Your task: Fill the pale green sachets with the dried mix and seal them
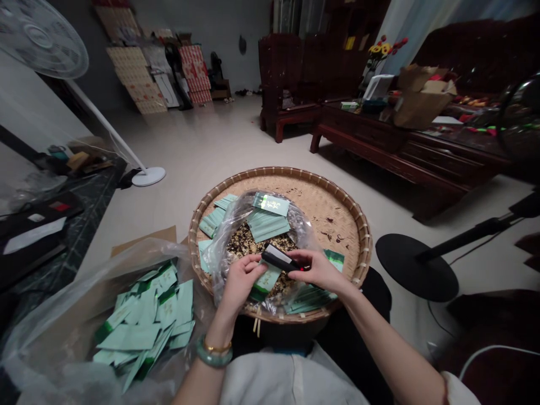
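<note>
My right hand is closed around a black handheld bag sealer with a pale top and a small red light. The sealer lies across the upper end of a green packet. Fingers of my left hand pinch that packet near its edge. Below both hands, an open clear plastic bag holds a loose mix of dark and yellowish dried bits. A stack of flat green packets rests on the mix at its far side. Everything sits in a round woven bamboo tray.
Left of the tray, a large clear bag holds many green packets. More packets lie at the tray's right front. A white standing fan is at left, a black fan base at right, a dark wooden table beyond.
</note>
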The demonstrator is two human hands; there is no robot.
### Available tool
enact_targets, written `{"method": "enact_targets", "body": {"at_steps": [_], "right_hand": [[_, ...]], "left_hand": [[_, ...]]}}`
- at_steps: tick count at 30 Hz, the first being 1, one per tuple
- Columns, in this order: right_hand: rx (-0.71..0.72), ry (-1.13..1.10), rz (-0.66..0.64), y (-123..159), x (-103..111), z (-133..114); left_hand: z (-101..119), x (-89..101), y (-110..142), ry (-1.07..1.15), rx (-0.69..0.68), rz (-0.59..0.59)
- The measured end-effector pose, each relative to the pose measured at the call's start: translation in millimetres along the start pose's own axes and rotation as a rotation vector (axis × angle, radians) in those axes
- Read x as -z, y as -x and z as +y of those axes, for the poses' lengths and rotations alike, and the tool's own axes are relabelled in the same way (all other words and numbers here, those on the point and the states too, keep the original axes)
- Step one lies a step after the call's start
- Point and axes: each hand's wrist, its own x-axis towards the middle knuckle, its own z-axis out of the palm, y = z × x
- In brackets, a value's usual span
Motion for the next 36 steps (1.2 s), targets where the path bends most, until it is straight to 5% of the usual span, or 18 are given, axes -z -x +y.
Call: {"method": "enact_targets", "body": {"at_steps": [5,10,19,26,31,36], "right_hand": [[0.083,0.050,0.021,2,-3,6],[0.024,0.057,-0.023,8,13,4],[0.205,0.604,0.050,-3,19,19],[0.241,0.088,0.159,-6,-23,-10],[0.252,0.063,0.170,-7,-40,-14],[0.140,-0.026,0.043,-1,-35,-12]], "left_hand": [[-1,-2.3,-2,0.003,-0.020,0.081],[2,14.1,-6,0.034,-0.090,0.245],[11,6.1,5,0.195,-0.083,0.170],[8,-12.0,13,0.104,-0.090,0.051],[2,-13.2,13,-0.037,-0.111,0.022],[-4,-12.0,15,-0.050,-0.104,0.029]]}}
